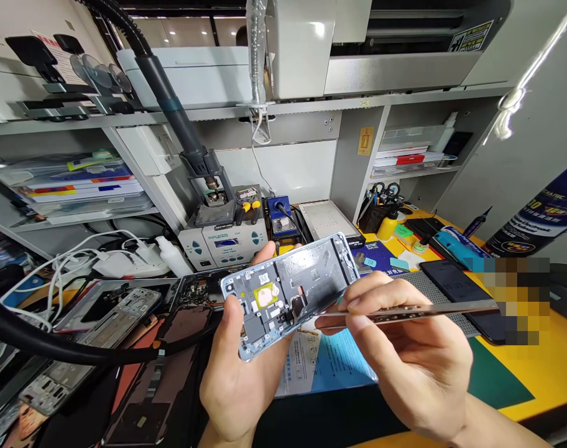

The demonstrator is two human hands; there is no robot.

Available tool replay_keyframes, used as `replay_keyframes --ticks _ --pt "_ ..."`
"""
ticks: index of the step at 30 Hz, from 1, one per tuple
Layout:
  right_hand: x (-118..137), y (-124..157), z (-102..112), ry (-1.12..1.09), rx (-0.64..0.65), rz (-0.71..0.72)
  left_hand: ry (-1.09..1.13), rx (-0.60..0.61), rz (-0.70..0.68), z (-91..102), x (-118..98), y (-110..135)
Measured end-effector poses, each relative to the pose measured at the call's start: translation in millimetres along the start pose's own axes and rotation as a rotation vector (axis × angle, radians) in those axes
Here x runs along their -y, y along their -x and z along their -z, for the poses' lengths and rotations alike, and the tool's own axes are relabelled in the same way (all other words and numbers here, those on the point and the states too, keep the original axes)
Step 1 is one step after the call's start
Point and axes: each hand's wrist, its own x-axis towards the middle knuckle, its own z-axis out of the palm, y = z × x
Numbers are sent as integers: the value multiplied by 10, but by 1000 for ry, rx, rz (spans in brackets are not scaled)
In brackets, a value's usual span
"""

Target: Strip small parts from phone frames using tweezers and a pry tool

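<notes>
My left hand (239,373) is closed around an opened phone frame (288,289), light blue at its edges, its bare insides facing me and its long side tilted up to the right. My right hand (405,348) pinches metal tweezers (423,311) that lie nearly level. Their tip reaches left to the frame's lower middle, next to a small dark part. The tweezers' back end points right over the bench.
Dismantled phone parts (101,323) and a thick black hose (41,342) lie at the left. A soldering station (227,239) stands behind. A dark phone (460,289), glue tubes and small tools sit at the right on the yellow bench (554,367). Blue paper (330,361) lies under the hands.
</notes>
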Motion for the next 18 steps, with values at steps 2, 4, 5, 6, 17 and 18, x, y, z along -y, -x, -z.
replay_keyframes --ticks 2,4,5,6,17,18 --pt "-3 6 -3 -1 -7 7 10 8 5 6 -5 1" --pt "-9 14 -1 8 -10 10 20 16 12 14 -11 6" --pt "-11 17 3 17 -7 12 25 17 14 18 -12 9" --pt "-14 18 8 25 0 10 29 19 14 21 -13 12" --pt "-15 36 38 -9 41 -17 33 38 10 23 -1 -8" --pt "-12 32 35 -11 43 -19 33 34 7 26 1 -8"
